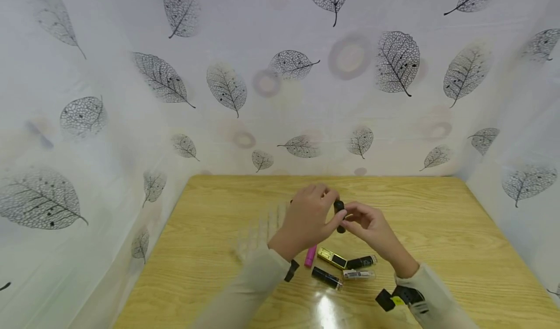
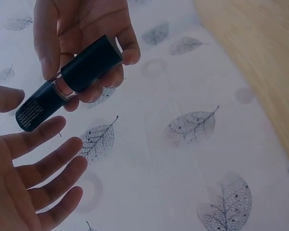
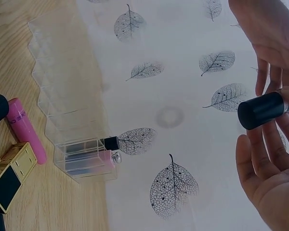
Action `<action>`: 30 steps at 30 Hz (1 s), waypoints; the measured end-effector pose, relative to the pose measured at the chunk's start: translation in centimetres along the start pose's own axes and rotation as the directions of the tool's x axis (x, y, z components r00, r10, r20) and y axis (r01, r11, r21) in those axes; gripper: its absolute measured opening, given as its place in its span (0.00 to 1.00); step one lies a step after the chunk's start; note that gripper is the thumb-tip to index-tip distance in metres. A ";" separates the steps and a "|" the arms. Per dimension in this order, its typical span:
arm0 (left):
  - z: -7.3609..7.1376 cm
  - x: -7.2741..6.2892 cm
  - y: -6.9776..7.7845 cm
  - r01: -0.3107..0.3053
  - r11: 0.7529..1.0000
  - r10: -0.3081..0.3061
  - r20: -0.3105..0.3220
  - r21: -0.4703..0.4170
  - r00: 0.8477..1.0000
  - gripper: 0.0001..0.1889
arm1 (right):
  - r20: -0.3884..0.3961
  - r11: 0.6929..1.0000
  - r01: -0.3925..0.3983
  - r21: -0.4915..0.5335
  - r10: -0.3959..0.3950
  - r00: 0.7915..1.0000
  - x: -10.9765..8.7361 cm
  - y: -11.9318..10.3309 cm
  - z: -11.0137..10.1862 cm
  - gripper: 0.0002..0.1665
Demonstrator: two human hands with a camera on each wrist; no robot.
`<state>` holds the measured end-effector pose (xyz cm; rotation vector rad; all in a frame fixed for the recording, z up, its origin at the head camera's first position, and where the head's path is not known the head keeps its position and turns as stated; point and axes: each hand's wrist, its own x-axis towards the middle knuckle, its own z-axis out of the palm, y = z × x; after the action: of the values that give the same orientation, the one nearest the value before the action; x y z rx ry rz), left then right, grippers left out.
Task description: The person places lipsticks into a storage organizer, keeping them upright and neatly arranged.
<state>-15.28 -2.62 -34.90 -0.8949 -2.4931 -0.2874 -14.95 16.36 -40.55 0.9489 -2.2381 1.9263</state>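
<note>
A black lipstick [image 2: 91,62] with a pinkish see-through band at its middle is held up above the table. My right hand [image 1: 369,224] pinches it between thumb and fingers. My left hand [image 1: 306,217] is beside its upper end, fingers spread and loosely bent, the thumb right at the tube. On the table below the hands lie a pink tube [image 1: 310,256], a gold case with a black panel [image 1: 332,258], black tubes [image 1: 325,277] [image 1: 361,262] and a clear tube [image 1: 358,274].
A clear stepped rack [image 3: 72,101] stands on the wooden table [image 1: 205,232], partly behind my left arm. Tubes, one dark [image 3: 111,143], lie in its end compartments. Leaf-patterned sheeting [image 1: 306,100] encloses the table's back and sides.
</note>
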 end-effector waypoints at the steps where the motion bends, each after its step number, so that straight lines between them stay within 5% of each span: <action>1: 0.1 0.0 0.0 -0.004 1.000 0.004 0.002 0.006 1.000 0.15 | 0.006 1.000 0.009 0.001 -0.009 1.000 0.0 0.0 0.0 0.15; 18: 0.3 -0.4 -0.1 -0.034 0.999 0.036 -0.078 0.029 0.996 0.14 | 0.070 0.997 -0.035 -0.062 0.039 0.997 -0.2 0.8 0.0 0.15; 30: 1.0 -3.1 -1.6 -0.011 0.997 0.006 -0.075 -0.072 0.997 0.12 | 0.013 0.996 -0.080 -0.034 0.081 0.997 -0.1 -0.3 -1.3 0.15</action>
<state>-14.55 -5.24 -37.36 -0.9065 -2.4232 -0.4032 -15.24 17.60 -40.04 0.8841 -2.3431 1.9132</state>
